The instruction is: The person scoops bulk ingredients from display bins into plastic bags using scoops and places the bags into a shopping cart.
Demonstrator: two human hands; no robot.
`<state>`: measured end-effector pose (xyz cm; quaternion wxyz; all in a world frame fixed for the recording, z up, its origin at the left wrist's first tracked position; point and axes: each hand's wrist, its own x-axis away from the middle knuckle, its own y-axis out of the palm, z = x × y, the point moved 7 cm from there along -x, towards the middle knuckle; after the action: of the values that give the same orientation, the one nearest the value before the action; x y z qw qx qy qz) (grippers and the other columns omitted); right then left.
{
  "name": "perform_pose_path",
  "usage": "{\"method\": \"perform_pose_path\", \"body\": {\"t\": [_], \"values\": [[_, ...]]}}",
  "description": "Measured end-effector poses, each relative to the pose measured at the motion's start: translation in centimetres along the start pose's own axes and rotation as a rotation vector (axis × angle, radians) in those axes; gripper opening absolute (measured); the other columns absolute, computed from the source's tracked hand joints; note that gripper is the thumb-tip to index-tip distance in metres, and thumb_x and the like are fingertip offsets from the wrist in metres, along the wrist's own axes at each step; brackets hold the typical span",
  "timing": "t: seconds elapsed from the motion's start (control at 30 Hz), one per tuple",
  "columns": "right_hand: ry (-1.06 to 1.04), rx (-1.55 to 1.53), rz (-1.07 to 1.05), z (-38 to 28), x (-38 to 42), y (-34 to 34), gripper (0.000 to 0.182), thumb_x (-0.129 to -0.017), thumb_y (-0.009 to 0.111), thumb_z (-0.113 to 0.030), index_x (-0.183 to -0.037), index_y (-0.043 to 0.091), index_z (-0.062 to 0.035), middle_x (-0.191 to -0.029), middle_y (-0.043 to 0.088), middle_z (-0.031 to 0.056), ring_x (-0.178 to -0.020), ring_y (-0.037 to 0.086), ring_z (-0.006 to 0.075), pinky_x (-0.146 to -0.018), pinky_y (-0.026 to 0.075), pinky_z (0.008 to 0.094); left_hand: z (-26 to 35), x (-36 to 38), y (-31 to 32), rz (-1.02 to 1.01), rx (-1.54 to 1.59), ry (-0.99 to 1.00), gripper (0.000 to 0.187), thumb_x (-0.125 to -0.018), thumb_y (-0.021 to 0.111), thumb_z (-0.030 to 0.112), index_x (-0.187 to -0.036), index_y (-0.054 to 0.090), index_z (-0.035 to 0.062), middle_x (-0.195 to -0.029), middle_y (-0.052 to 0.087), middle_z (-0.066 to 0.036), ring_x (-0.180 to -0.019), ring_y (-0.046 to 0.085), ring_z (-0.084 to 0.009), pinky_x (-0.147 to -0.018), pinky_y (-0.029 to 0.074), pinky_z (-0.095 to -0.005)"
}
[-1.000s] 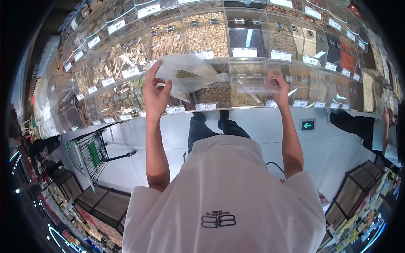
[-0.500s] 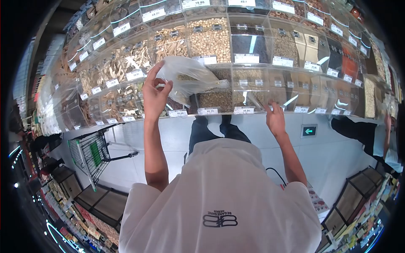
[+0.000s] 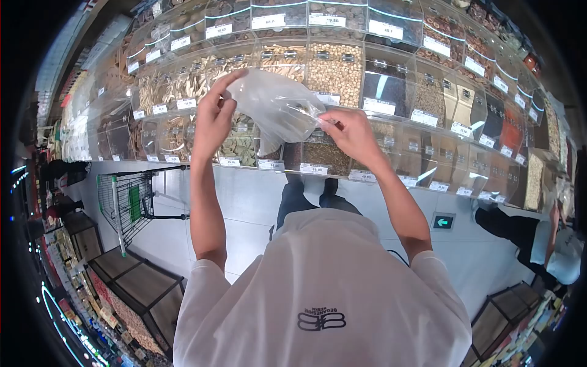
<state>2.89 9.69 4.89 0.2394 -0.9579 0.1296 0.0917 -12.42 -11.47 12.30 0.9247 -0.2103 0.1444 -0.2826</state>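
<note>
Filling the bottom of the view is the person's white T-shirt (image 3: 324,293) with a dark logo on the chest, and both bare forearms rise from it toward the shelves. Below the arms, the dark trousers and shoes (image 3: 309,196) stand on a pale tiled floor (image 3: 244,202).

Up at the ends of the arms, the two hands meet on a clear plastic bag (image 3: 272,107). The left hand (image 3: 213,119) pinches the bag's left edge, thumb and forefinger pressed together on the film while the other fingers stretch upward, loosely spread. The right hand (image 3: 350,131) grips the bag's right edge, its fingers curled and closed on the plastic. The bag hangs stretched between them, crumpled and sagging a little below the hands, right in front of the bins; whether anything lies inside it cannot be told.

To the left, farther off, a green-trimmed shopping cart (image 3: 128,208) stands on the floor. At the right edge another person (image 3: 550,244) in a white top and dark trousers stands near the shelving.

Behind the bag runs a curved wall of clear bulk bins (image 3: 391,85) filled with dried goods, nuts and seeds, each fronted by a white price label (image 3: 312,168). A green arrow sign (image 3: 443,221) sits low on the floor.
</note>
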Motion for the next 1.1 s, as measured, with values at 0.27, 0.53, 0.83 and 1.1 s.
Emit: {"method": "perform_pose_path", "body": {"t": [0.27,0.53,0.83,1.1], "values": [[0.220,-0.179,-0.096,0.1,-5.5,1.6,0.012,-0.084,0.077,-0.009,-0.089,0.072,0.0003,-0.076,0.072,0.0092,-0.068,0.067,0.0107,-0.060,0.051,0.0273,-4.3,-3.6,-4.1,0.099,0.010,0.069,0.052,-0.085,0.050,-0.004,-0.135,0.060,0.0052,-0.089,0.060,0.000,-0.066,0.041,-0.0038,-0.061,0.038,-0.0196],[0.191,-0.199,-0.191,0.7,-7.2,2.7,0.012,-0.088,0.073,-0.002,-0.091,0.062,-0.0003,-0.086,0.067,0.0029,-0.076,0.063,0.0063,-0.063,0.051,0.0233,-9.0,1.6,-0.6,0.485,0.210,-0.003,0.069,-0.087,0.077,0.017,-0.145,0.042,0.0020,-0.143,0.052,-0.016,-0.115,0.060,-0.0211,-0.094,0.052,-0.0306],[0.246,0.133,-0.236,2.4,-10.6,5.1,0.070,-0.084,0.078,-0.019,-0.144,0.046,-0.0077,-0.117,0.065,0.0154,-0.088,0.066,0.0168,-0.079,0.055,0.0350,-16.6,-1.3,-0.8,0.243,0.244,-0.210,0.027,-0.091,0.073,0.015,-0.112,0.072,-0.0018,-0.100,0.075,-0.010,-0.092,0.067,-0.0147,-0.086,0.052,-0.0294],[0.311,-0.281,-0.288,5.7,-11.5,10.6,0.021,-0.084,0.078,-0.017,-0.097,0.070,-0.0024,-0.073,0.067,0.0061,-0.066,0.059,0.0136,-0.064,0.047,0.0319,-19.0,3.6,3.4,0.223,0.273,-0.102,0.038,-0.090,0.075,0.014,-0.122,0.064,-0.0015,-0.104,0.072,-0.007,-0.093,0.065,-0.0130,-0.084,0.051,-0.0293]]}}
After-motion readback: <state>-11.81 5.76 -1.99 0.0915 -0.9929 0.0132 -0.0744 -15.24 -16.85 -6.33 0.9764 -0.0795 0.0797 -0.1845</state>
